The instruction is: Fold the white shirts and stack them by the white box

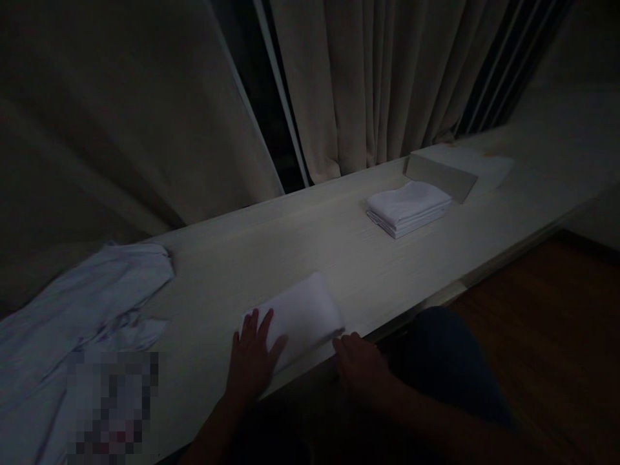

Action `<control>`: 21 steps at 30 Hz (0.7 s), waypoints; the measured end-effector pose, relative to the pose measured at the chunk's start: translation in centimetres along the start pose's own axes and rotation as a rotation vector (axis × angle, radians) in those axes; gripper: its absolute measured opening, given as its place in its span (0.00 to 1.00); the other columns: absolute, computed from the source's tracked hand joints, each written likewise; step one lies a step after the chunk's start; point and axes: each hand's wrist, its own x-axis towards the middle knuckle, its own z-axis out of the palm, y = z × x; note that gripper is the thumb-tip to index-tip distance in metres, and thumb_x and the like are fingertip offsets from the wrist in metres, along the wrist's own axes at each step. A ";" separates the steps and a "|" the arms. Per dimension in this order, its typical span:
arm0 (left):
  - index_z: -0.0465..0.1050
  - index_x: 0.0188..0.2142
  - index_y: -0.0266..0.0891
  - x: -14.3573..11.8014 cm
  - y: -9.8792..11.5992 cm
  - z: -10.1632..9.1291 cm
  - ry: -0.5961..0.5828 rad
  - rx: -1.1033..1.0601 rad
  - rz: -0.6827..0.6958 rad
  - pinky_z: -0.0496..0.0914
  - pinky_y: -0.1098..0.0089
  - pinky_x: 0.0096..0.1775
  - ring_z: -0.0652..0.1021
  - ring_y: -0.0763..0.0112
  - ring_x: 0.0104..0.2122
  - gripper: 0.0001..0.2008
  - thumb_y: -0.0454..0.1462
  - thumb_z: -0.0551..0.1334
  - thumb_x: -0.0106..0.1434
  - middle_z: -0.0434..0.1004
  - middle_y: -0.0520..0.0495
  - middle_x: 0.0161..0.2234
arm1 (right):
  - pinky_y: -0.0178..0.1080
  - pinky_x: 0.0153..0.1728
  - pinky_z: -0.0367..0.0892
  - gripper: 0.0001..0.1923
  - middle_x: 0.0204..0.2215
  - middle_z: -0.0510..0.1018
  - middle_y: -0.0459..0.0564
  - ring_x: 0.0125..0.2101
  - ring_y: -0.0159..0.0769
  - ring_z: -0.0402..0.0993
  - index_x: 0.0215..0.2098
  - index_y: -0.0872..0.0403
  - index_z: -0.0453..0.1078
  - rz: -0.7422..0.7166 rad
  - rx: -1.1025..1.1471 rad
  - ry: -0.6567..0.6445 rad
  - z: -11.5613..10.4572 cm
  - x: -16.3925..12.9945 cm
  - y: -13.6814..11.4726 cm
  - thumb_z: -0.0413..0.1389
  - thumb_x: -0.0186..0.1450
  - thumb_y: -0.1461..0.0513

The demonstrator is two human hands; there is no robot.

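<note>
My left hand point(252, 361) lies flat, fingers spread wide, on the near left corner of a small white folded cloth point(300, 316) that rests close to the near edge of the long pale wooden bench point(232, 271). The palm sits on the bench itself and only the fingertips overlap the cloth, so this grip is wide and presses down rather than closing around anything. My right hand point(358, 361) is at the near right corner of the same cloth, at the very edge of the bench, with fingers curled in a narrow grip; the fingertips touch the cloth's corner, but in this dim light I cannot tell whether they pinch it or merely rest against it. The cloth thus lies between my two hands and just beyond them, its long side slanting away to the far right.

Farther along the bench to the right, well apart from my hands, sits a neat stack of white folded cloths point(407, 206). Just beyond that stack stands a flat grey tilted panel point(440, 174). On the left end of the bench a loose, crumpled pale blue sheet point(82, 303) spreads out, near my left forearm but not touching it. Long beige curtains point(368, 84) hang behind the bench, and a dark wooden floor point(547, 323) shows on the near right.
</note>
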 end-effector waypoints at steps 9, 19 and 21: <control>0.46 0.68 0.47 0.0 -0.3 0.3 0.012 -0.006 0.013 0.51 0.43 0.62 0.46 0.51 0.68 0.34 0.54 0.47 0.67 0.43 0.41 0.70 | 0.52 0.55 0.61 0.19 0.52 0.73 0.61 0.54 0.51 0.65 0.53 0.59 0.70 -0.091 0.081 0.072 2.6 1.9 -4.4 0.48 0.66 0.62; 0.48 0.68 0.47 0.0 -0.3 0.4 0.015 -0.014 0.009 0.51 0.44 0.62 0.47 0.51 0.68 0.34 0.54 0.48 0.66 0.43 0.42 0.70 | 0.51 0.41 0.69 0.13 0.32 0.80 0.56 0.38 0.46 0.74 0.42 0.52 0.75 -0.040 0.170 -0.181 0.6 8.3 -4.5 0.51 0.65 0.63; 0.47 0.68 0.48 0.0 -0.3 0.5 0.009 -0.011 0.013 0.51 0.43 0.61 0.46 0.51 0.68 0.33 0.54 0.48 0.66 0.43 0.42 0.70 | 0.49 0.43 0.69 0.12 0.35 0.80 0.54 0.40 0.44 0.73 0.46 0.50 0.74 -0.028 0.211 -0.187 -0.2 9.6 -4.6 0.52 0.66 0.62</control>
